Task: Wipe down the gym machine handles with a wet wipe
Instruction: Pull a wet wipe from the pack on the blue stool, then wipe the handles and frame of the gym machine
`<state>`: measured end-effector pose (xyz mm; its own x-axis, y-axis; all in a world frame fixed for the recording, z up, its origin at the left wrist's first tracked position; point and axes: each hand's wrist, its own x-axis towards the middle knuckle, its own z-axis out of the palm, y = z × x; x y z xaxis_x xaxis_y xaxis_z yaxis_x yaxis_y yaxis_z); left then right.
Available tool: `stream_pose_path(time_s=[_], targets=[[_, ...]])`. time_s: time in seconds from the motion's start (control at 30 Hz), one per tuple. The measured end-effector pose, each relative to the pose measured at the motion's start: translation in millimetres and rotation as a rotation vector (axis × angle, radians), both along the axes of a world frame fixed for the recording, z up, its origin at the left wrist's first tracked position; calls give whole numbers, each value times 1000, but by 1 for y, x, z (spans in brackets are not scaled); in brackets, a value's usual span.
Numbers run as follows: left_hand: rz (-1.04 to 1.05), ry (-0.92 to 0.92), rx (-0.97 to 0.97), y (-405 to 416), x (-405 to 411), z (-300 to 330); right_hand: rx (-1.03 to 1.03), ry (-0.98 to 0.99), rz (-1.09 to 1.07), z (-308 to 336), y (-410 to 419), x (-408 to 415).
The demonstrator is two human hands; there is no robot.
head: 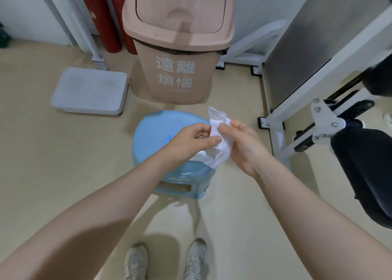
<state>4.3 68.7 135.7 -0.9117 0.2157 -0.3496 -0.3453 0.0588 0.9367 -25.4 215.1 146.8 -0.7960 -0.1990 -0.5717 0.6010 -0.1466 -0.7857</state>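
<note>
A crumpled white wet wipe [220, 144] is held between both my hands above a blue water jug [152, 131] that stands on the floor. My left hand [191, 141] pinches the wipe's left edge with thumb and fingers. My right hand [244, 144] grips its right side, thumb on top. The gym machine [331, 118] stands at the right, with a white frame and black pads; its handles cannot be made out.
A pink swing-lid bin [180, 46] stands just beyond the jug. A white lidded box [90, 91] lies on the floor at left. Two red fire extinguishers [101, 19] stand by the back wall. My two shoes [165, 260] show at the bottom.
</note>
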Motion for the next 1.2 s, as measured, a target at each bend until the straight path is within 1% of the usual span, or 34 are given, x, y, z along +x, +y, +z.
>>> stream_pose_path(time_s=[0.07, 0.13, 0.2, 0.27, 0.3, 0.33, 0.37, 0.43, 0.57, 0.63, 0.73, 0.77, 0.83, 0.9, 0.93, 1.03, 1.13, 1.17, 1.2], targets=[[7, 34, -26, -10, 10, 34, 36, 70, 12, 35, -4, 8], [-13, 43, -42, -18, 21, 73, 117, 165, 32, 73, -8, 18], [10, 67, -41, -25, 31, 112, 271, 263, 69, 109, -12, 28], [31, 110, -66, -32, 40, 152, 485, 361, 121, 140, -11, 38], [19, 126, -84, -35, 45, 171, 558, 382, 141, 156, -11, 41], [-3, 142, -97, -37, 49, 188, 576, 382, 152, 172, -11, 44], [-24, 152, -104, -39, 53, 204, 543, 357, 161, 187, -11, 47], [-34, 132, -60, -43, 58, 226, 420, 269, 162, 213, -7, 49], [49, 71, 68, -44, 61, 251, 17, 16, 78, 251, 1, 49], [92, 14, 158, -41, 61, 259, -82, -14, 114, 263, 3, 49], [-7, -68, 352, -30, 60, 269, -21, 73, 168, 275, 3, 49], [-48, -88, 406, -25, 58, 273, 43, 119, 180, 278, 3, 47], [-60, -116, 459, -12, 54, 278, 252, 238, 239, 283, 8, 42], [-19, -121, 428, 0, 49, 280, 426, 350, 334, 286, 13, 36], [10, -104, 387, 4, 46, 279, 462, 393, 371, 288, 15, 33], [94, -64, 290, 11, 42, 274, 487, 468, 449, 288, 17, 25], [172, -61, 226, 1, 38, 271, 416, 472, 600, 286, 21, 14], [203, -64, 210, -4, 36, 271, 438, 483, 665, 285, 22, 11], [240, -68, 197, -11, 32, 270, 510, 505, 728, 286, 22, 7]])
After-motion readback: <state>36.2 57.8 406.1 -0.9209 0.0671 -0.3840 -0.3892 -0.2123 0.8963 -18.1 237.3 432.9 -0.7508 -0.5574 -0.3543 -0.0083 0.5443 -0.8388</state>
